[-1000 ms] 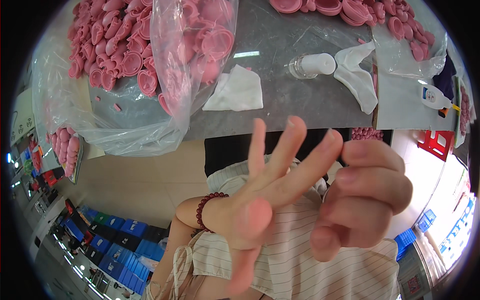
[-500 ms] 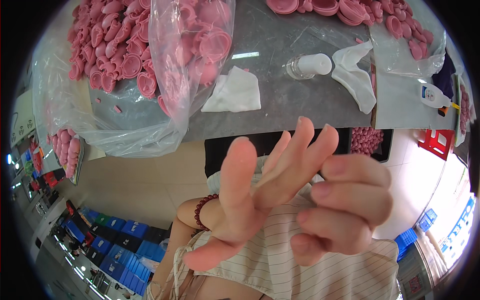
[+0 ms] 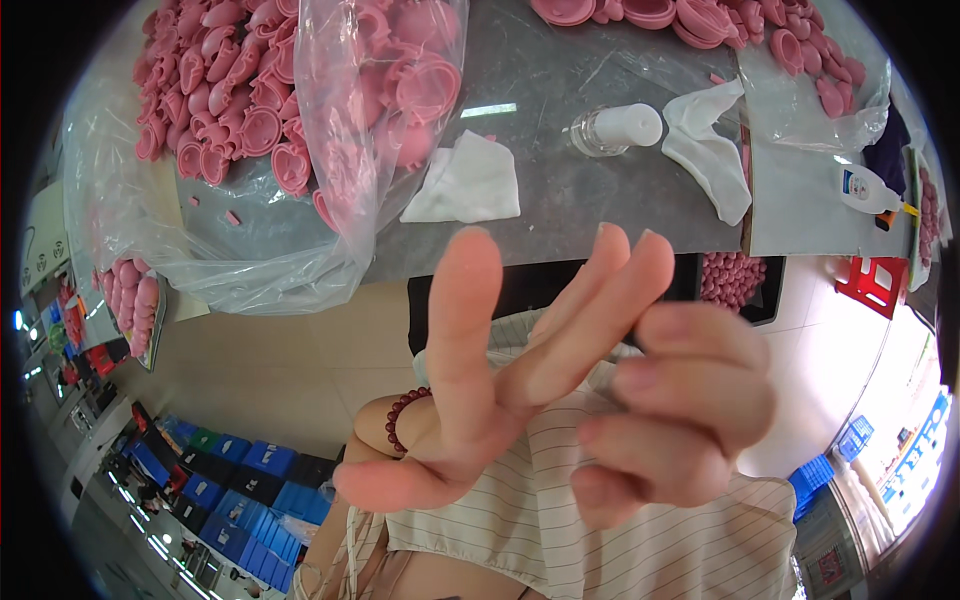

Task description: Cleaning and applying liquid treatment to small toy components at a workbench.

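My left hand [image 3: 475, 385] is raised before my body, palm up. Its fingers are spread and nothing lies in it; a dark red bead bracelet [image 3: 394, 424] circles the wrist. Close against its right side is my right hand [image 3: 690, 415], fingers curled in loosely, with no object showing between them. Whether the two hands touch, I cannot tell. Beyond them on the grey table [image 3: 560, 200] are a folded white cloth [image 3: 478, 180], a clear bottle with a white cap [image 3: 612, 130] and a crumpled white cloth [image 3: 712, 150].
Pink moulded cup-like parts [image 3: 225, 90] lie heaped in a clear plastic bag [image 3: 270, 275] at far left; more pink parts [image 3: 690, 20] lie along the back. A white squeeze bottle [image 3: 865, 190], a red stool [image 3: 870, 288] and a dark bin of pink pieces [image 3: 775, 290] are at right.
My left hand has tilted: its index finger points higher and its thumb has swung outward to the left. My right hand has shifted slightly left and is a little blurred.
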